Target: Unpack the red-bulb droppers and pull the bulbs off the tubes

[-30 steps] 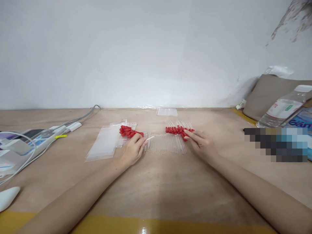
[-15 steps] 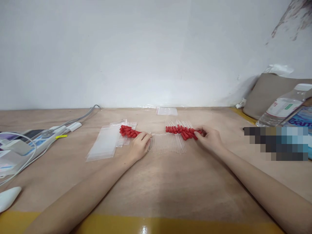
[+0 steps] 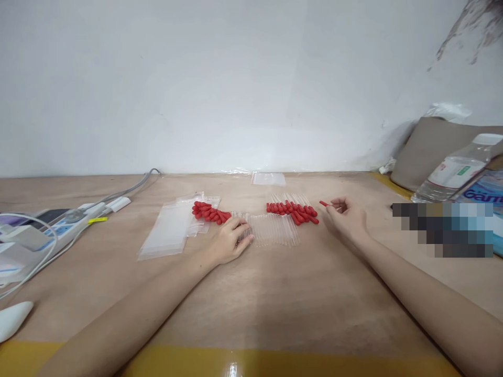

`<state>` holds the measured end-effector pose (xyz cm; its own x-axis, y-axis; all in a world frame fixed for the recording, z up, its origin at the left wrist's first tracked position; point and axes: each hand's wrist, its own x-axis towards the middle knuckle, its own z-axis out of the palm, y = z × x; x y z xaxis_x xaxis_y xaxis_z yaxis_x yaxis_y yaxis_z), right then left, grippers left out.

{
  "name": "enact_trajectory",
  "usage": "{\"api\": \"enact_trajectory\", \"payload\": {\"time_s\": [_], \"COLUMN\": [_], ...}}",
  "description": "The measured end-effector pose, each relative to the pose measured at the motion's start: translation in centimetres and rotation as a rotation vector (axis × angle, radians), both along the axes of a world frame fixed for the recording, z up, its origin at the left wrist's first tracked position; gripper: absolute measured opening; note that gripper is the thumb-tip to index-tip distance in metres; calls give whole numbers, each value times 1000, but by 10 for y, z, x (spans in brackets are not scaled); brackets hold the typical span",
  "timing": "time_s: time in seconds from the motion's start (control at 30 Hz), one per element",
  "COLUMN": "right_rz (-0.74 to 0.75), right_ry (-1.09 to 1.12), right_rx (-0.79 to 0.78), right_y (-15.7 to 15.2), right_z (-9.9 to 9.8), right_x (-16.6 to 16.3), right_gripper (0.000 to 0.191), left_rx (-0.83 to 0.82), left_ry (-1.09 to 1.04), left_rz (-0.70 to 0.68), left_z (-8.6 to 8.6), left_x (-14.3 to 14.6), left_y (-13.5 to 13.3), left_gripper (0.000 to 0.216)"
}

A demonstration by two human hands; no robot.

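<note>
Two red-bulb clusters lie on the surface (image 3: 275, 293). The right hand (image 3: 346, 220) pinches one red bulb (image 3: 324, 203); the left hand (image 3: 230, 238), fingers loosely curled, rests on clear tubes (image 3: 275, 233).

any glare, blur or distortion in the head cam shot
Head view: soft, even light with faint shadows under the arms; a small glare spot on the glossy yellow table edge; a pixelated block masks part of the right side; wide-angle stretch enlarges the forearms; the clear tubes by the left hand are hard to separate.
</note>
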<state>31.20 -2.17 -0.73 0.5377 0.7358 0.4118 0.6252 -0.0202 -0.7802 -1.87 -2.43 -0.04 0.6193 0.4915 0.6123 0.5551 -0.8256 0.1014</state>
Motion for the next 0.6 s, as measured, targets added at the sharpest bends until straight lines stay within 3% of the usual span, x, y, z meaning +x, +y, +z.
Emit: {"api": "enact_trajectory", "payload": {"time_s": [0.13,0.27,0.43,0.6], "right_rz": [-38,27,47,226], "right_ry": [-36,-82,-82,-156], "right_rx": [-174,-275,-233,-133], "right_y": [3,3,6,7], "right_z": [-7,-10,-10,-9], "right_x": [8,8,9,7], "right_gripper": [23,28,34,39], "left_rx": [33,68,75,70], "left_ry": [49,59,69,74], "left_rz": [37,52,58,65], "left_z": [6,9,7,8], "left_x": [-1,-1,-1,-1], "left_y": [-4,-6,-4,-5], "left_gripper": [22,21,20,20]}}
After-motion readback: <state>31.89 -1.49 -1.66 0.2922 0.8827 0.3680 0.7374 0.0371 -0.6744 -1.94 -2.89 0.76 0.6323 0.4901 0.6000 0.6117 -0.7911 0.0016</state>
